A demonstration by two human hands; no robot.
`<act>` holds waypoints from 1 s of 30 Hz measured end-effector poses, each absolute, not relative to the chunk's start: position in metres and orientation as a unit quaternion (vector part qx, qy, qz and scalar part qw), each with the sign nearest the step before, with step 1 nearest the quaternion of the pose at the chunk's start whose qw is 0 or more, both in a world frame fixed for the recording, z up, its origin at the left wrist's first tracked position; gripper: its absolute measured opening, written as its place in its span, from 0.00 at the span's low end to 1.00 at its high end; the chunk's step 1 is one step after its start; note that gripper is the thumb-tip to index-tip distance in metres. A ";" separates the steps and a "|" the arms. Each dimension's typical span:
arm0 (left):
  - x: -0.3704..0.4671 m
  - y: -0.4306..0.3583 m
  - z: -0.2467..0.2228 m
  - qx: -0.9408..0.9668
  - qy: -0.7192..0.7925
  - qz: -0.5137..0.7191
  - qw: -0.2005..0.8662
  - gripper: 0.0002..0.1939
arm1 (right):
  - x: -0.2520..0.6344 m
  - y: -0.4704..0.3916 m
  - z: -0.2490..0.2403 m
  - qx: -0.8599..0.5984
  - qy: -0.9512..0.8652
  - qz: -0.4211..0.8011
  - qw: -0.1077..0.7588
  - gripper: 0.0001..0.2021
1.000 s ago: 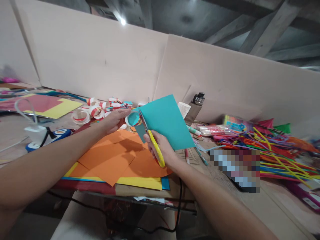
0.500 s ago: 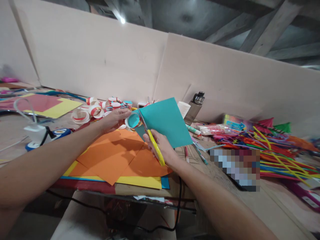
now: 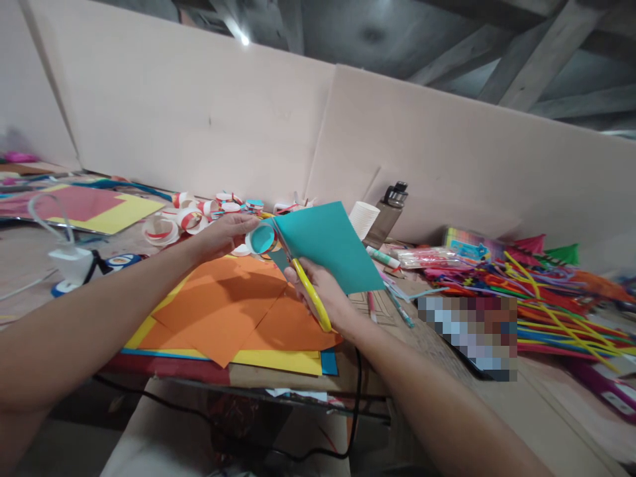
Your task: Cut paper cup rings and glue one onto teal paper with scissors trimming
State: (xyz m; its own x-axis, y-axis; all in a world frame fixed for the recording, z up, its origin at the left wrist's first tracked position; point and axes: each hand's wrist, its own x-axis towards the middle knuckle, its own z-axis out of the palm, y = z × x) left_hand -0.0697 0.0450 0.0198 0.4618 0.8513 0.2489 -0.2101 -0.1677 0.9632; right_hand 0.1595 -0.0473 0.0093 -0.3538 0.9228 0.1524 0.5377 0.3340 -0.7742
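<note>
My left hand is closed on a short cup ring, whose round end shows teal inside. Beside the ring, a teal paper sheet stands tilted up over the table. My right hand grips scissors by their yellow handle. The blades lie along the sheet's left edge, close to the ring; whether they are fully closed is hard to see. Below both hands, orange paper sheets rest on yellow and blue ones.
Several cut cup rings lie behind my left hand. Stacked paper cups and a bottle stand by the board wall. Colourful pipe cleaners and a pixelated dark-edged item are at right. A white plug adapter sits left.
The teal sheet has tipped a little, its top corner dropping and shifting left. The cup ring and my left hand have moved slightly left. The scissors stay almost in place.
</note>
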 end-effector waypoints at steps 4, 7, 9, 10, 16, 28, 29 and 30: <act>-0.072 0.046 0.022 0.606 0.260 0.445 0.606 0.20 | 0.160 -0.047 0.010 -0.477 -0.756 0.333 0.298 0.20; -0.074 0.047 0.023 0.612 0.254 0.441 0.605 0.20 | 0.159 -0.050 0.013 -0.477 -0.750 0.347 0.297 0.19; -0.076 0.048 0.023 0.623 0.250 0.435 0.600 0.19 | 0.158 -0.052 0.016 -0.476 -0.744 0.360 0.299 0.18; -0.076 0.048 0.024 0.627 0.250 0.432 0.598 0.19 | 0.158 -0.053 0.017 -0.475 -0.742 0.367 0.300 0.18; -0.081 0.052 0.021 0.632 0.262 0.425 0.592 0.20 | 0.158 -0.052 0.022 -0.475 -0.747 0.361 0.294 0.21; -0.083 0.055 0.017 0.598 0.259 0.426 0.627 0.20 | 0.159 -0.049 0.017 -0.486 -0.740 0.356 0.300 0.21; -0.083 0.055 0.017 0.595 0.262 0.427 0.629 0.20 | 0.159 -0.048 0.018 -0.489 -0.738 0.359 0.295 0.21; -0.083 0.054 0.017 0.592 0.266 0.427 0.630 0.19 | 0.159 -0.048 0.019 -0.491 -0.737 0.362 0.290 0.21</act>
